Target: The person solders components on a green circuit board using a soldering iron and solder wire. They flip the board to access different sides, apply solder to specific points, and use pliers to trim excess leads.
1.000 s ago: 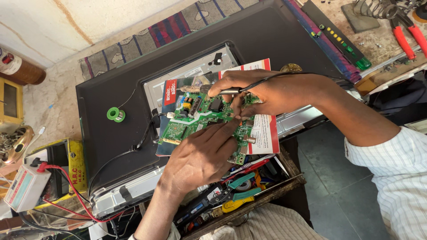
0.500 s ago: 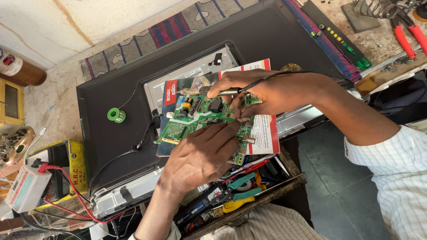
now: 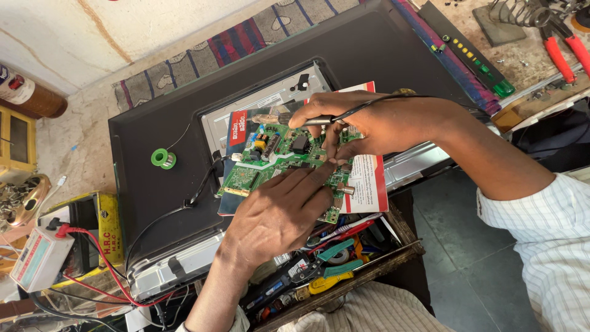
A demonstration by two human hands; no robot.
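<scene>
Head view: green circuit board [image 3: 270, 161] lying on a red-and-white printed booklet [image 3: 367, 178], both resting on the metal back panel [image 3: 258, 104] of a black flat television [image 3: 153, 197] laid face down. Right hand [image 3: 375, 123] over the board's far edge, fingers [image 3: 310, 118] pinched shut around a soldering iron [image 3: 319, 120], tip pointing left over the board, black cord trailing back across the wrist. Left hand [image 3: 279, 215] pressed on the board's near right corner, fingers [image 3: 313, 181] stretched flat and holding nothing, fingertips touching the board. Green solder spool [image 3: 163, 158] on the television's back, left of the board and apart from it. Open wooden tray of tools [image 3: 344, 264] just below the left hand, with teal-handled cutters and yellow grips. White meter box [image 3: 40, 258] with red leads at lower left. Red-handled pliers [image 3: 565, 52] well apart on the table [image 3: 522, 67] at upper right.
</scene>
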